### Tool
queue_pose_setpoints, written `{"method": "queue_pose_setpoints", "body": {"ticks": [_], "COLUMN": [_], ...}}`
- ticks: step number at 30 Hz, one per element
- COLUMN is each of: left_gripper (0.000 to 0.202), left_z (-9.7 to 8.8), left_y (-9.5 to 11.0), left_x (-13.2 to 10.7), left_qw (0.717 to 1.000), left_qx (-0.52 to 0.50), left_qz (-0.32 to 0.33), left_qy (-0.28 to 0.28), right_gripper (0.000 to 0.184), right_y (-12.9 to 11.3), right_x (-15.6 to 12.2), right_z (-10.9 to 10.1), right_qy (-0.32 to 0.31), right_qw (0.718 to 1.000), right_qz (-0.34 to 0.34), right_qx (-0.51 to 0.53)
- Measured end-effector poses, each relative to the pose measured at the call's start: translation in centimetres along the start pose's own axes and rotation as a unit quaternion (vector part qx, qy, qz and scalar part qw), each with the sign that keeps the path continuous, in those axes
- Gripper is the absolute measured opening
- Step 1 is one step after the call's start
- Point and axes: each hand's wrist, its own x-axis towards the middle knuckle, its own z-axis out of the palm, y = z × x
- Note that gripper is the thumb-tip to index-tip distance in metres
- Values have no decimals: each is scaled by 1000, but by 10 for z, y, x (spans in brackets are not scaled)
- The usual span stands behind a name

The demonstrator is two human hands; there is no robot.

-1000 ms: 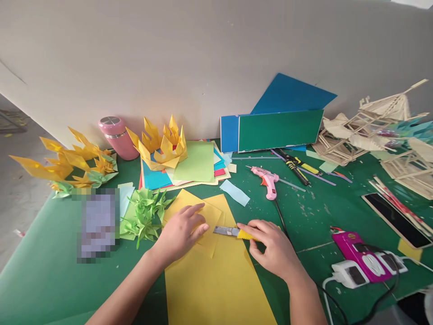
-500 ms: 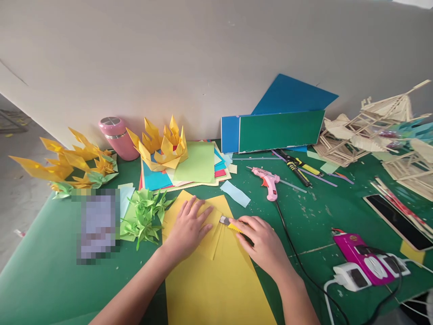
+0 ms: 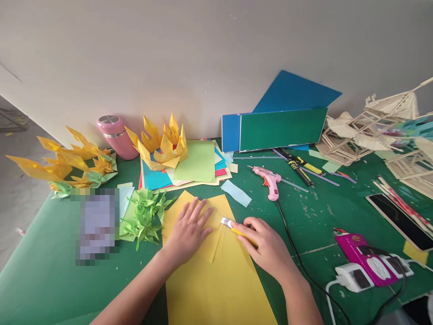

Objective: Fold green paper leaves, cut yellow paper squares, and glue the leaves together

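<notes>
My left hand (image 3: pixel 190 230) lies flat with fingers spread on folded yellow paper (image 3: pixel 211 246), which rests on a larger yellow sheet (image 3: pixel 216 293). In my right hand (image 3: pixel 262 243) is a yellow utility knife (image 3: pixel 245 234), its metal tip end (image 3: pixel 226 221) pointing left at the folded paper's right side. Whether the blade touches the paper I cannot tell. Left of the yellow paper sits a cluster of green folded-paper flowers (image 3: pixel 145 216). A light blue paper strip (image 3: pixel 237 193) lies just beyond the knife.
A pink glue gun (image 3: pixel 269 180) with a black cord lies to the right. Yellow paper crowns (image 3: pixel 162 149), a pink flask (image 3: pixel 117 140) and a green board (image 3: pixel 284 128) stand along the wall. At right are a power strip (image 3: pixel 365 257), a phone (image 3: pixel 399 221) and stick models (image 3: pixel 341 140).
The right hand has shifted slightly right and down, and more of the knife's yellow body shows. My left hand stays flat in nearly the same place.
</notes>
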Motion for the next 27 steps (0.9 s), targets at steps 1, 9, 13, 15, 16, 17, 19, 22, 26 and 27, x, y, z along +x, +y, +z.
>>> {"method": "queue_pose_setpoints", "body": {"ticks": [1, 9, 13, 15, 16, 17, 19, 22, 26, 27], "left_gripper": [46, 51, 50, 51, 51, 52, 53, 60, 69, 69], "left_z": [2, 4, 4, 4, 5, 5, 7, 13, 19, 20], "left_y": [-1, -2, -1, -1, -1, -1, -1, -2, -3, -3], "left_x": [-1, -2, -2, -2, -2, -3, -3, -5, -6, -6], "left_qw": [1000, 1000, 1000, 1000, 1000, 1000, 1000, 998, 995, 995], "left_qx": [6, -3, -14, -7, -2, 4, 18, 40, 51, 52], "left_qz": [2, 10, -7, -6, -4, -2, -5, -21, -31, -29], "left_qy": [1, 2, 7, 1, -2, -1, 9, 39, 75, 80], "right_gripper": [34, 33, 33, 33, 34, 34, 34, 34, 35, 35], "right_y": [1, 5, 9, 11, 11, 12, 13, 14, 14, 14], "right_x": [0, -4, -5, -5, -4, -3, -1, 4, 12, 14], "right_z": [1, 2, 0, -2, -3, -3, -4, -5, -5, -5], "right_qy": [-2, -6, -12, -18, -21, -24, -31, -41, -40, -41], "right_qw": [1000, 1000, 1000, 1000, 1000, 1000, 1000, 999, 999, 999], "right_qz": [1, 10, 10, 6, 4, 2, 0, 1, -3, -5], "right_qx": [2, 17, 18, 15, 12, 9, 3, -4, -8, -10]}}
